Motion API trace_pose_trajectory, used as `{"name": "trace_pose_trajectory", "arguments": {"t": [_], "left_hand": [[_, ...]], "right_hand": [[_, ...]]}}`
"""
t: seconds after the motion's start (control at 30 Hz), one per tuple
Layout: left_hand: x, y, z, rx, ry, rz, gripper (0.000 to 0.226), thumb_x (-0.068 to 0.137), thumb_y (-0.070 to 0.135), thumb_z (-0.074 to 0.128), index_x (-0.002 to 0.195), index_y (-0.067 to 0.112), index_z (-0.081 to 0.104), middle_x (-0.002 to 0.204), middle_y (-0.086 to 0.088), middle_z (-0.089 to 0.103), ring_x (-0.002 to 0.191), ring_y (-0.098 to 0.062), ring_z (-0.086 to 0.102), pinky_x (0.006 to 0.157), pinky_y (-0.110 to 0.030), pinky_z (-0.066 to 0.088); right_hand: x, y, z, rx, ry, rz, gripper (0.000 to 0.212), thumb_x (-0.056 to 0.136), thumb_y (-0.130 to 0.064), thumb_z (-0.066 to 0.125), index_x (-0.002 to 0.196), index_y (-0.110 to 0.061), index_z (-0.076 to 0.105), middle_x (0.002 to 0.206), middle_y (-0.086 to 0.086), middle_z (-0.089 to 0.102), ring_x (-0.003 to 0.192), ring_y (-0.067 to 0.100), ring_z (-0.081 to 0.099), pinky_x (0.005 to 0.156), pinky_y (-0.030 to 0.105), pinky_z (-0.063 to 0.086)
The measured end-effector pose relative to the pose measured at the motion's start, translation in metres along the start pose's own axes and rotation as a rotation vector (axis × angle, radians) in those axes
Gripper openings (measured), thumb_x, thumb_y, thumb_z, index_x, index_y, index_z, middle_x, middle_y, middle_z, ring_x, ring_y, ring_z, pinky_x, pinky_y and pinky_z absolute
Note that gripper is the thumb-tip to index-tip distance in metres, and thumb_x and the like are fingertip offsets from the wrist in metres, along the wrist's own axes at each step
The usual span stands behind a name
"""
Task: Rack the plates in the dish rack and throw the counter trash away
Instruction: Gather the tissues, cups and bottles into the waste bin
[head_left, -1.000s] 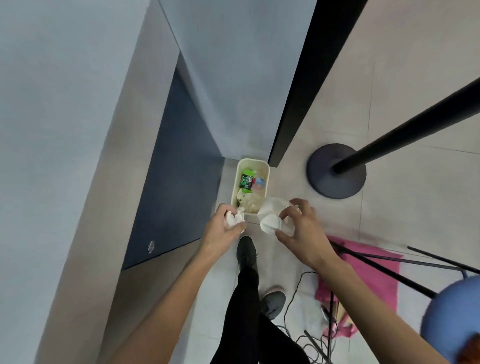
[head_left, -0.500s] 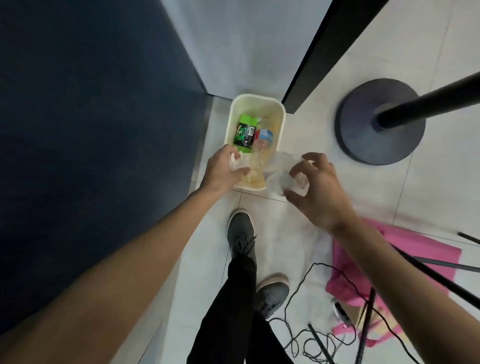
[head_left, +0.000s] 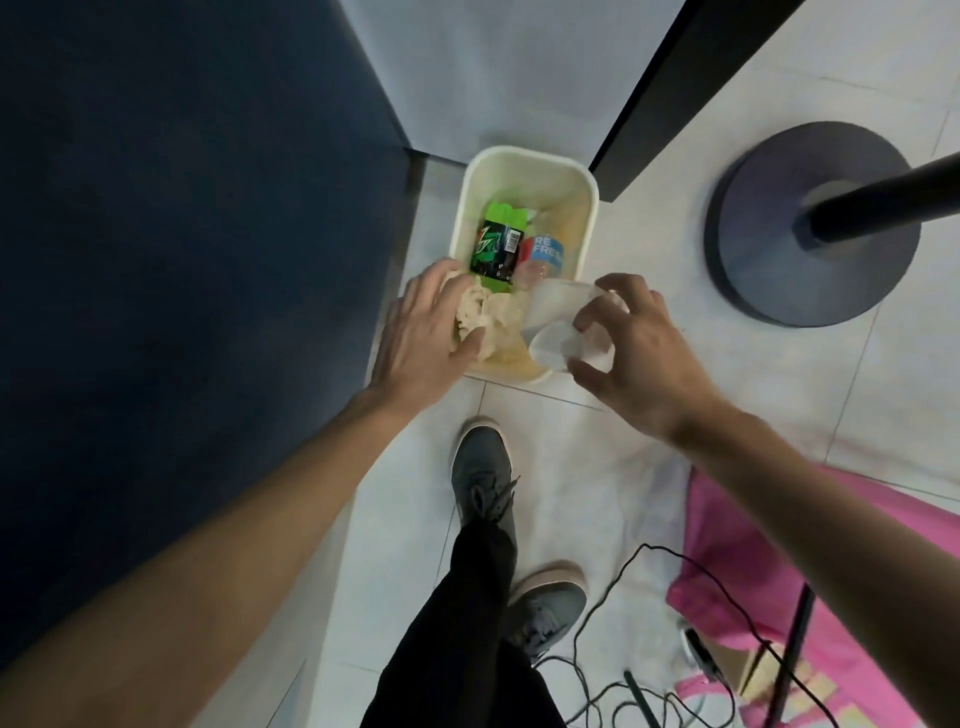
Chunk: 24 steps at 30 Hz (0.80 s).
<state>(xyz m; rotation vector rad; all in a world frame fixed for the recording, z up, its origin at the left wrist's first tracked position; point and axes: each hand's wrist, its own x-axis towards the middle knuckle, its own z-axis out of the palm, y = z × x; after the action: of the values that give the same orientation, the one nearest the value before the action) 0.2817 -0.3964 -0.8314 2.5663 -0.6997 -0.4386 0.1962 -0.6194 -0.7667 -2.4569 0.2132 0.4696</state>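
Left hand (head_left: 423, 332) is hovering over the near-left corner of the bin (head_left: 524, 155), fingers spread, gripping nothing. Crumpled tissue (head_left: 480, 314) is lying in the bin, touching its thumb. Right hand (head_left: 631, 353) is pinching a clear plastic cup (head_left: 553, 325) over the near rim. Bin is sitting on pale tiled floor (head_left: 405, 519), dark blue cabinet (head_left: 182, 260) left, stand base (head_left: 753, 249) right.

Head view. At upper centre, a cream waste bin (head_left: 530, 156) is standing on the tiled floor (head_left: 405, 519), with a green bottle (head_left: 496, 249) and a blue-labelled bottle (head_left: 545, 252) lying inside. The left hand (head_left: 421, 332) is hovering, fingers spread, over crumpled tissue (head_left: 475, 312) at the bin's left edge. The right hand (head_left: 639, 358) is pinching a clear plastic cup (head_left: 553, 322) over the bin's lower right corner.
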Motion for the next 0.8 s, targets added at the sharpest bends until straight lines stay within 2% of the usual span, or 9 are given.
{"name": "trace_pose_trajectory", "arguments": {"t": [0.1,0.2,0.3,0.4,0.53,0.63,0.8], "left_hand": [[-0.012,-0.012,0.006,-0.027,-0.139,-0.149,0.095,0.079,0.05,0.075,0.153,0.014,0.027,0.164,-0.003,0.015,0.146,-0.027,0.022,0.11,-0.048,0.032],[-0.025,-0.017,0.018,-0.048,-0.232,-0.13,0.114,0.078,0.055,0.075,0.159,0.013,0.006,0.167,-0.002,-0.002,0.152,-0.023,0.011,0.115,-0.049,0.03],[-0.031,-0.017,0.027,-0.104,-0.196,-0.129,0.114,0.079,0.053,0.074,0.159,0.014,0.003,0.167,-0.001,-0.002,0.149,-0.024,0.023,0.104,-0.047,0.043],[-0.031,-0.021,0.029,-0.19,-0.167,-0.129,0.112,0.08,0.054,0.073,0.159,0.016,0.004,0.167,0.002,-0.002,0.145,-0.017,0.03,0.091,-0.037,0.051],[-0.03,-0.025,0.03,-0.28,-0.168,-0.141,0.11,0.079,0.052,0.076,0.159,0.027,0.004,0.166,0.011,-0.001,0.142,-0.005,0.024,0.09,-0.029,0.046],[-0.03,-0.027,0.033,-0.29,-0.15,-0.144,0.11,0.078,0.053,0.077,0.158,0.028,0.007,0.166,0.012,0.003,0.143,-0.004,0.023,0.093,-0.025,0.041],[-0.029,-0.024,0.03,-0.245,-0.16,-0.163,0.109,0.078,0.051,0.079,0.159,0.026,0.01,0.166,0.011,0.005,0.141,-0.003,0.025,0.091,-0.022,0.04]], "right_hand": [[0.031,0.0,-0.005,-0.088,-0.033,-0.101,0.038,0.081,-0.026,0.072,0.113,-0.014,0.057,0.141,0.01,0.035,0.119,0.031,0.039,0.082,0.037,0.048],[0.069,-0.001,-0.005,-0.165,-0.044,-0.14,0.04,0.081,-0.026,0.071,0.115,-0.012,0.056,0.142,0.013,0.034,0.122,0.033,0.037,0.085,0.039,0.048],[0.1,-0.006,0.002,-0.22,-0.053,-0.132,0.04,0.081,-0.025,0.072,0.116,-0.012,0.057,0.142,0.014,0.034,0.125,0.034,0.038,0.089,0.042,0.049],[0.121,-0.01,0.022,-0.257,-0.095,-0.143,0.04,0.081,-0.025,0.073,0.116,-0.012,0.057,0.139,0.015,0.036,0.119,0.036,0.044,0.089,0.044,0.049],[0.134,-0.009,0.05,-0.295,-0.157,-0.147,0.039,0.083,-0.027,0.072,0.116,-0.012,0.057,0.137,0.015,0.036,0.12,0.037,0.045,0.093,0.045,0.047],[0.138,-0.007,0.067,-0.32,-0.182,-0.113,0.04,0.086,-0.027,0.071,0.12,-0.011,0.057,0.139,0.015,0.036,0.125,0.035,0.042,0.095,0.047,0.049],[0.126,-0.008,0.071,-0.316,-0.175,-0.088,0.052,0.087,-0.034,0.068,0.13,-0.01,0.05,0.151,0.018,0.025,0.141,0.037,0.023,0.107,0.05,0.039]]}}
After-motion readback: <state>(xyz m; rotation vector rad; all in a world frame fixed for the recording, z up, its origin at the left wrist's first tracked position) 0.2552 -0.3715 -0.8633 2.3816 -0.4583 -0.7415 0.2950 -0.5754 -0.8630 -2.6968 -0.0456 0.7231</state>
